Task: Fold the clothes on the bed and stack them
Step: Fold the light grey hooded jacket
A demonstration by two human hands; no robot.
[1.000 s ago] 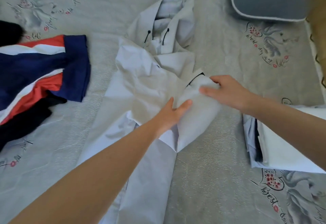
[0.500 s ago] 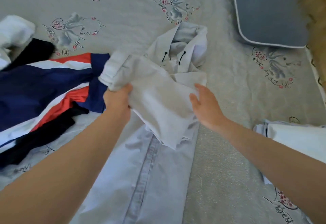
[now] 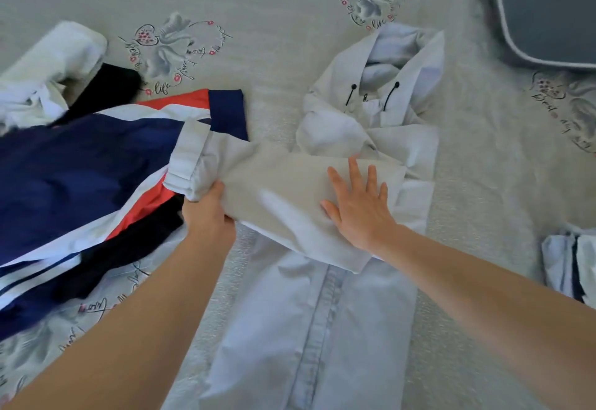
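A: Fingers first. Our left hand [image 3: 206, 213] has its fingers curled around the cuff end of the long pale grey-blue sleeve [image 3: 283, 196]; the right hand [image 3: 358, 206] lies flat on the same sleeve, fingers straight and spread, pressing it down.

B: And half a second ago?

A: Then the sleeve was lifted and bunched in the air between our hands. Now it is pulled straight across the chest of the light blue hooded cotton jacket [image 3: 322, 329], which lies front up in the middle of the patterned grey bedspread [image 3: 274, 22], with the hood at the far end.

B: So we judge the sleeve fold is nearly set?

A: Yes, but the cuff reaches over the navy, red and white striped garment [image 3: 80, 167] at the left, so we probably must fold it back. The folded white and blue pile [image 3: 567, 264] waits at the right edge.
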